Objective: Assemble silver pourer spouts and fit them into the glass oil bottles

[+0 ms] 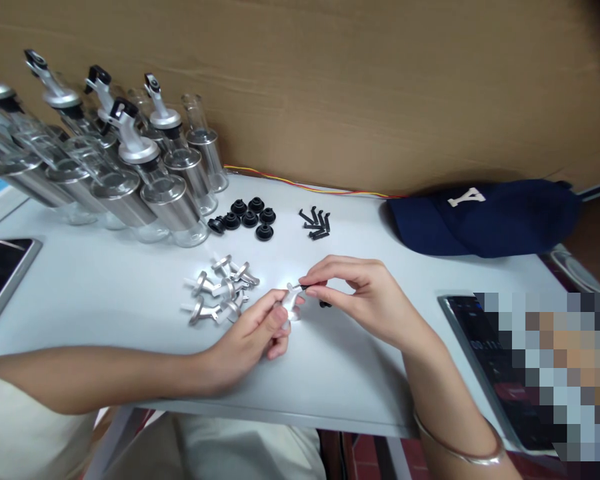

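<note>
My left hand (267, 325) is closed around a silver pourer spout (293, 300), its narrow end pointing up. Between the thumb and fingertips of my right hand (357, 287) is a small black flap (304, 287), touching the spout's tip. Part of a black piece (325, 304) shows on the table beneath my right hand. Left of my hands lies a loose pile of silver pourer spouts (225, 290) with whitish tubes. Behind them sit several round black stoppers (250, 219), and to their right several small black flaps (317, 222).
Glass bottles with metal sleeves (173, 203), some topped with pourers, crowd the back left. A phone (5, 280) lies at the left edge. A navy cap (485, 217) sits at the back right, with another phone (480, 360) in front. A cardboard wall (330, 87) rises behind.
</note>
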Motion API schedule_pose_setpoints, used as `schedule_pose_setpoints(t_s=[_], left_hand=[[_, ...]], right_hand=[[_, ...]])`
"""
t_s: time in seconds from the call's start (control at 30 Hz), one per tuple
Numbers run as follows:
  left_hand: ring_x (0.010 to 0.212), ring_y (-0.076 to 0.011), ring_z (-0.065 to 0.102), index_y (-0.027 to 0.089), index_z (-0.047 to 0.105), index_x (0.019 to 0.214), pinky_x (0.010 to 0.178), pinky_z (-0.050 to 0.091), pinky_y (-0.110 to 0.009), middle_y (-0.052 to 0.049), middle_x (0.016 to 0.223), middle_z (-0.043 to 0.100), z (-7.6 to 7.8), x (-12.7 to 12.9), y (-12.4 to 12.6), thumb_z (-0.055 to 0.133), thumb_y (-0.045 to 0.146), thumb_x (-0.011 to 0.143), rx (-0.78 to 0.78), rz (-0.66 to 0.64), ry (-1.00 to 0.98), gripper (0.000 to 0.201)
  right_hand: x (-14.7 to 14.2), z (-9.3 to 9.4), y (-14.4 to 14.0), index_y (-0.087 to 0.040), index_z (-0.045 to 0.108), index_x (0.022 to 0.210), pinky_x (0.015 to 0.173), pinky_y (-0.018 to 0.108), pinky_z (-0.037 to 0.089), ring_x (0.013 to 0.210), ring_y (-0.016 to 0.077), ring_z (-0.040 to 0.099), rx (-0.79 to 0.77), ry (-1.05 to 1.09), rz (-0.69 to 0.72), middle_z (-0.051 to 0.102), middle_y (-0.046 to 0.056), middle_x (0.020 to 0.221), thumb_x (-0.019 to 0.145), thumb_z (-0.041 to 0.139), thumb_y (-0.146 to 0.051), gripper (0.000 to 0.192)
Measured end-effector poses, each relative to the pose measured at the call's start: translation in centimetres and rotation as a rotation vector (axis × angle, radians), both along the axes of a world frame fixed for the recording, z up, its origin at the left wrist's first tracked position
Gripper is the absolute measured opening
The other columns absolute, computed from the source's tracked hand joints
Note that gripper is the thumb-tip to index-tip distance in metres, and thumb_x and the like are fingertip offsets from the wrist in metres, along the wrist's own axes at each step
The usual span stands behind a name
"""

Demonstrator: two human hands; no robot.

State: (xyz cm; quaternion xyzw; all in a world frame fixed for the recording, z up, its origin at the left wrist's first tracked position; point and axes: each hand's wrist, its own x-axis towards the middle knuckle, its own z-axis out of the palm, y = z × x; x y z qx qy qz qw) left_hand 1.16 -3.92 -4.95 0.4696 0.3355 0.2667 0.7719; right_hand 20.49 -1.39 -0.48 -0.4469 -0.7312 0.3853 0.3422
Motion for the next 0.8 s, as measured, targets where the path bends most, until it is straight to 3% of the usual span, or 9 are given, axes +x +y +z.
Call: schedule_pose_setpoints(t_s=[0.23,0.5,0.8], left_hand=[[0.049,-0.0041,0.034,0.017,0.043,0.097,0.049,0.022,-0.024,0.007,0.066,0.035,-0.3,0.0,0.0,0.044,0.06,0.089,0.023,-0.017,-0.033,0.044],[0.049,-0.0045,0.035,0.017,0.041,0.093,0.05,0.022,-0.024,0.007,0.065,0.035,-0.1,-0.1,0.1,0.043,0.061,0.089,0.04,-0.034,-0.027,0.044],[0.048,-0.0064,0.034,0.018,0.04,0.099,0.051,0.023,-0.026,0.008,0.059,0.037,0.1,-0.3,-0.1,0.044,0.061,0.089,0.066,-0.063,-0.029,0.045]], right_hand=[[0.0,0.0,0.0,-0.017,0.074,0.081,0.071,0.028,0.05,0.074,0.0151,0.065,-0.079,0.09,0.029,0.072,0.005,0.081,0.081,0.067,-0.019,0.008],[0.5,-0.3,1.5,-0.015,0.073,0.082,0.067,0.027,0.05,0.068,0.0129,0.064,-0.555,0.32,0.134,0.072,0.003,0.075,0.075,0.073,-0.029,0.016],[0.7,-1.0,1.6,-0.013,0.068,0.077,0.06,0.022,0.045,0.065,0.0094,0.06,-0.718,0.486,0.217,0.068,0.001,0.073,0.074,0.076,-0.028,0.017]])
